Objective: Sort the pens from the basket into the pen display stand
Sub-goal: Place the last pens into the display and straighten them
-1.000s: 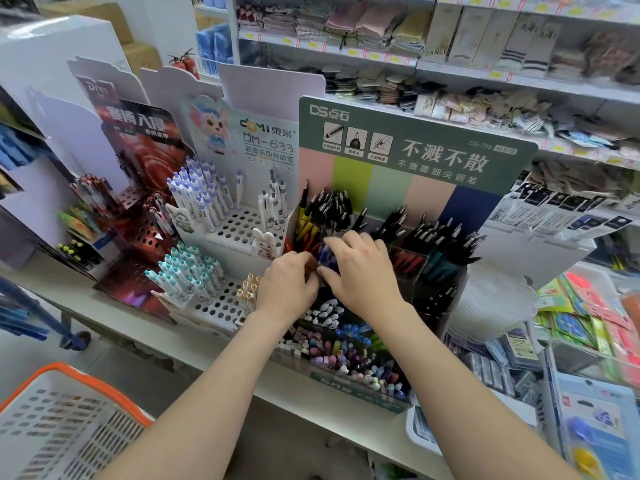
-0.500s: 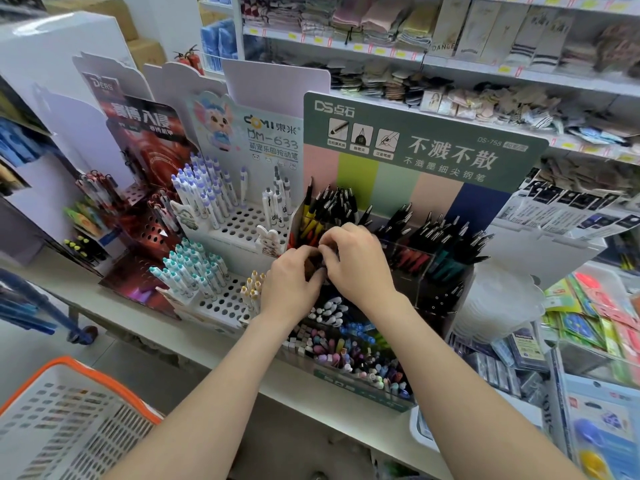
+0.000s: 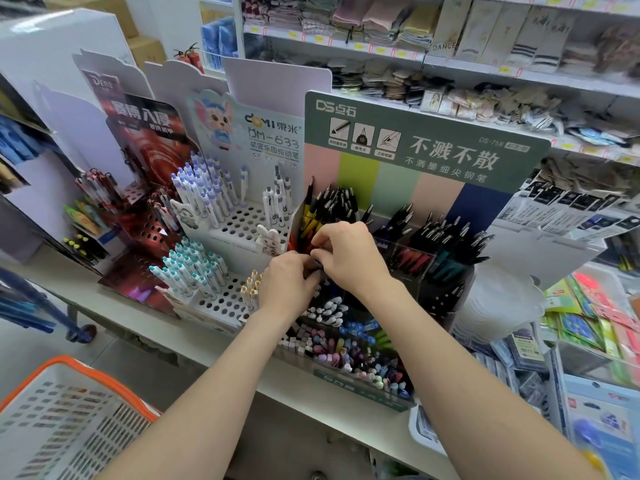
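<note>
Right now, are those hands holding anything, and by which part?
The left hand and right hand pinch something small and blue, probably a pen; which part is hidden.

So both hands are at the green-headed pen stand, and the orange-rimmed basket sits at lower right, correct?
No: the head view shows the orange-rimmed basket at lower left. The left hand and right hand are at the green-headed pen stand.

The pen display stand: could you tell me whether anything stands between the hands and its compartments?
Nothing visible does. The left hand and right hand are over the pen display stand, pinching what looks like a blue pen between them. The slot beneath is hidden by the hands; black-capped pens crowd the compartments behind.
</note>
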The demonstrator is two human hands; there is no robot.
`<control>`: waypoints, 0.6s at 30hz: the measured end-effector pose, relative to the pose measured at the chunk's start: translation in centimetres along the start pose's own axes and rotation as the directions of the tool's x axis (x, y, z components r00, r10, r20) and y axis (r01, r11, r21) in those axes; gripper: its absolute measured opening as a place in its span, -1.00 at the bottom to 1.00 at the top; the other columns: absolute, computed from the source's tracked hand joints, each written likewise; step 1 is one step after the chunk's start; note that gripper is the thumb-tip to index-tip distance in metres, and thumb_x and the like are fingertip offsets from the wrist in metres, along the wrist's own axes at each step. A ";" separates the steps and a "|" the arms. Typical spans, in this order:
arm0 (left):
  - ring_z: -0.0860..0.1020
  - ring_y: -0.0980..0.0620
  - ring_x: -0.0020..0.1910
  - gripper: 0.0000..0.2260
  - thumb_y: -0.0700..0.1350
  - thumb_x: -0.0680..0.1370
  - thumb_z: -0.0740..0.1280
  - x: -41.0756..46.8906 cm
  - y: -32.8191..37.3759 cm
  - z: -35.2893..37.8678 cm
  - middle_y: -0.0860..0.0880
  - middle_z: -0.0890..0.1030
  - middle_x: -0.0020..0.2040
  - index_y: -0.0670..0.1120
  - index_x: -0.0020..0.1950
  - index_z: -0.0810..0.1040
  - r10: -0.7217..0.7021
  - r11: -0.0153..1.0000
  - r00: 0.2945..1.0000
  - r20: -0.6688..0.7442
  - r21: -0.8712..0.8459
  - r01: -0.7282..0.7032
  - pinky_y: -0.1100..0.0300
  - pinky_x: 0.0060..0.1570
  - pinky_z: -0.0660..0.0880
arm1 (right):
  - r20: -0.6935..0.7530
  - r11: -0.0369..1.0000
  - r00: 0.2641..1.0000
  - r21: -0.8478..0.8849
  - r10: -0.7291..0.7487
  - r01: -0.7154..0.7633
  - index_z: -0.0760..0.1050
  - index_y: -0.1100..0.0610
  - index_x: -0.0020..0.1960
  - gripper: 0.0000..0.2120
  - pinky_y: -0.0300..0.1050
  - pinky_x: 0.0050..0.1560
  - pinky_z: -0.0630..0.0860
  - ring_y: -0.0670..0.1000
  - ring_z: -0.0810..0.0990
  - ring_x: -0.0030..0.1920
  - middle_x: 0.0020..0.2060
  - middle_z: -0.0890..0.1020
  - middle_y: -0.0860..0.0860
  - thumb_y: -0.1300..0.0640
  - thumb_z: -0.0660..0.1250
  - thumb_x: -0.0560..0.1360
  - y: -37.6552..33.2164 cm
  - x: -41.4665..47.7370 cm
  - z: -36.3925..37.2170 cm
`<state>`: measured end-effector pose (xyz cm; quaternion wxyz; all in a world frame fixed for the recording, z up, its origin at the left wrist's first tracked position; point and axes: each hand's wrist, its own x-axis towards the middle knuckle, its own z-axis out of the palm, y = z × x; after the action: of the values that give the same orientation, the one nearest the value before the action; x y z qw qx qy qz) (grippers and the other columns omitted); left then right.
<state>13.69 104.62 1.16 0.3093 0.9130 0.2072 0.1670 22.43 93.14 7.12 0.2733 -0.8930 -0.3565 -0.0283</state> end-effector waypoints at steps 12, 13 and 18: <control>0.61 -0.14 0.03 -0.77 -0.02 0.54 0.47 0.5 0.9 0.4 -0.04 0.60 0.06 -0.03 0.17 0.64 0.003 0.998 0.998 0.058 0.069 -0.007 -0.13 0.05 0.63 | -0.128 0.780 0.985 -0.626 -0.118 0.012 0.55 0.13 0.02 -0.68 0.07 -0.05 0.33 0.18 0.44 0.01 -0.04 0.56 0.09 0.17 0.59 0.34 1.1 -4.1 1.4; 0.61 -0.14 0.03 -0.77 -0.02 0.53 0.48 0.4 1.0 0.4 -0.03 0.59 0.05 -0.02 0.15 0.64 0.020 0.997 0.997 0.073 0.070 -0.025 -0.13 0.04 0.63 | -0.125 0.775 0.983 -0.632 -0.137 0.028 0.55 0.14 0.03 -0.69 0.07 -0.05 0.32 0.18 0.43 0.01 -0.04 0.56 0.09 0.22 0.55 0.34 1.3 -4.1 1.4; 0.65 -0.04 0.03 -0.67 -0.06 0.50 0.58 0.6 0.7 0.7 0.03 0.70 0.11 -0.02 0.24 0.65 0.013 0.998 0.999 0.051 -0.060 -0.010 -0.07 0.12 0.64 | -0.127 0.810 0.979 -0.584 -0.158 0.055 0.61 0.09 0.13 -0.62 0.07 -0.02 0.30 0.16 0.46 0.06 0.00 0.63 0.02 0.25 0.56 0.34 3.0 -3.7 0.9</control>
<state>14.73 104.02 1.16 0.3407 0.9084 0.1890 0.1514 21.53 89.48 4.03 0.0172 -0.9065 -0.3561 -0.2260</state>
